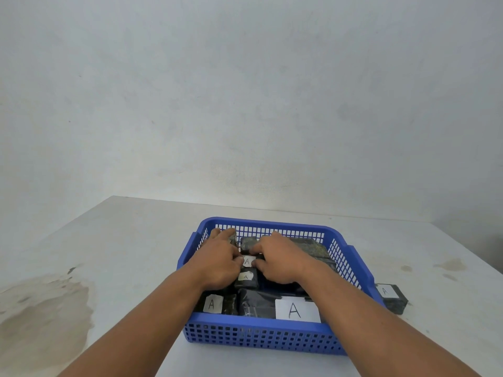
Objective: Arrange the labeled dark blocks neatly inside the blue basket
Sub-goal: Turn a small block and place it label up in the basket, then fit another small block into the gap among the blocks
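A blue plastic basket (261,336) stands on the table and holds several dark blocks with white paper labels marked A. Both my hands are inside it, over the middle. My left hand (217,263) and my right hand (283,261) pinch one small dark block (249,261) from either side, its A label showing between my fingertips. Another small labelled block (246,278) lies just in front of it. A large block with a big A label (296,310) and a smaller labelled one (213,304) lie at the near wall. More dark blocks (310,247) sit at the far side.
One labelled dark block (392,295) lies on the table outside the basket, against its right wall. The white table (122,254) has a brown stain (43,308) at the left and small stains at the right. A pale wall rises behind.
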The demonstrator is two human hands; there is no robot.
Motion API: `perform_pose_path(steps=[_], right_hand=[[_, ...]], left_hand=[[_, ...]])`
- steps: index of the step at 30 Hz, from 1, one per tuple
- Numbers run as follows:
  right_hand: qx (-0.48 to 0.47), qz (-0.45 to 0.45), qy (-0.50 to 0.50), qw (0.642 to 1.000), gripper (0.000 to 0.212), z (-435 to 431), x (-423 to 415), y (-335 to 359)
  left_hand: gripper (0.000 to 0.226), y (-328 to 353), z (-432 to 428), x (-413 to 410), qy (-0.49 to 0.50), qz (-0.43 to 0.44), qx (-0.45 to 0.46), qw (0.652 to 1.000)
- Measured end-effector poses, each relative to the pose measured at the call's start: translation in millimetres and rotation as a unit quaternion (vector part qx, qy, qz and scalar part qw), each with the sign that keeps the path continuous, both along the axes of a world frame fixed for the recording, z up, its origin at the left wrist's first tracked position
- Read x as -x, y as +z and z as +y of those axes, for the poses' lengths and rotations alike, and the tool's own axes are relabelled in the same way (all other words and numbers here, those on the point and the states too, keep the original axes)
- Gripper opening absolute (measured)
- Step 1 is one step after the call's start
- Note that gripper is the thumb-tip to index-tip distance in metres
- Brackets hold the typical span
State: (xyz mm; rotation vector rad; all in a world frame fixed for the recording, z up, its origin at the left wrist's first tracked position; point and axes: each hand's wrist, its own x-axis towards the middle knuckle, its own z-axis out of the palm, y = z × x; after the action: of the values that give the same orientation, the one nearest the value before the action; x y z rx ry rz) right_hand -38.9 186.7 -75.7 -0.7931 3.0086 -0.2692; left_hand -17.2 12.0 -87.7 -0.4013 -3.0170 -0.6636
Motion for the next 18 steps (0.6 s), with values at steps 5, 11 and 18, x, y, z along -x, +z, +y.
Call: perform_pose_path(steps=[5, 11, 18], right_hand=[[0.121, -0.025, -0.043, 0.991, 0.027, 6.4, 4.8, 14.5], [0.058, 0.005, -0.05, 0.997, 0.028, -5.7, 28.4, 33.3], [-0.052, 0.017, -0.047, 0.997, 0.035, -34.4, 42.4, 23.1]], left_hand=[[0.029, 0.5, -0.2, -2.9, -0.001, 0.016, -0.028, 0.999], [0.028, -0.8, -0.1, 0.1, 0.024, 0.044, -0.074, 0.996], [0.033, 5.6, 2.9, 2.4, 0.062, 0.068, -0.078, 0.993]])
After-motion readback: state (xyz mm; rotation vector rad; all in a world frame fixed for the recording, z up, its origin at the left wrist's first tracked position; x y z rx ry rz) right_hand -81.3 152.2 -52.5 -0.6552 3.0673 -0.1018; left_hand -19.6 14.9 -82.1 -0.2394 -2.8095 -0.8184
